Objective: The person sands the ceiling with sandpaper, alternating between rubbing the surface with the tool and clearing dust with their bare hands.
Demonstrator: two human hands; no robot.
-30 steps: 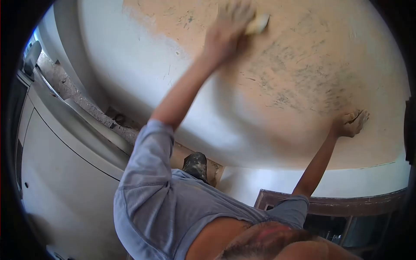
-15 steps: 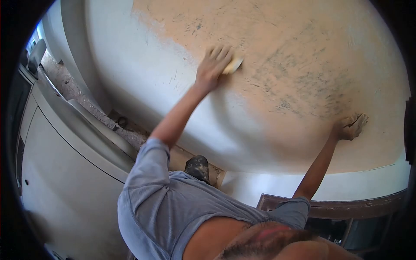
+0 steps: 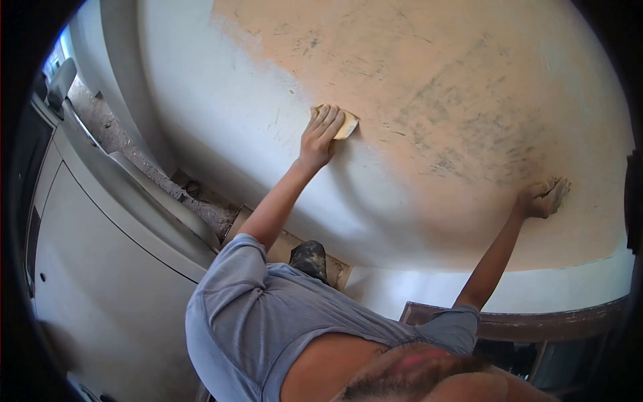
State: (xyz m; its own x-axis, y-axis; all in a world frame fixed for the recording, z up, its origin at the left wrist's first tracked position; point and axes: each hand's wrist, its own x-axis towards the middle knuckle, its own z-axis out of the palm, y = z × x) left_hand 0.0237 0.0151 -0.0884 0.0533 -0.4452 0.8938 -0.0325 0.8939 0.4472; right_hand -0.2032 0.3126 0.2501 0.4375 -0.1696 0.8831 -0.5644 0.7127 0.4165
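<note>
My left hand [image 3: 320, 137] presses a folded piece of yellowish sandpaper [image 3: 347, 126] against the wall [image 3: 415, 80], its fingers laid over the sheet. The sheet's pale edge sticks out on the right side of the fingers. Around it the wall changes from whitish to a tan coat with dark scratch marks. My right hand [image 3: 544, 197] rests at the wall farther right, below the darkest scuffs, with the fingers curled and dusty. I cannot tell what, if anything, is in that hand.
A light-coloured car [image 3: 114, 268] stands close on the left, its side mirror [image 3: 60, 84] near the wall's end. Rubble [image 3: 110, 127] lies on the ground between them. A dark brown frame [image 3: 536, 326] runs along the lower right. My shoe [image 3: 309, 260] shows by the wall's foot.
My left hand has moved down and to the left along the wall with the sandpaper. My right hand stays at nearly the same spot.
</note>
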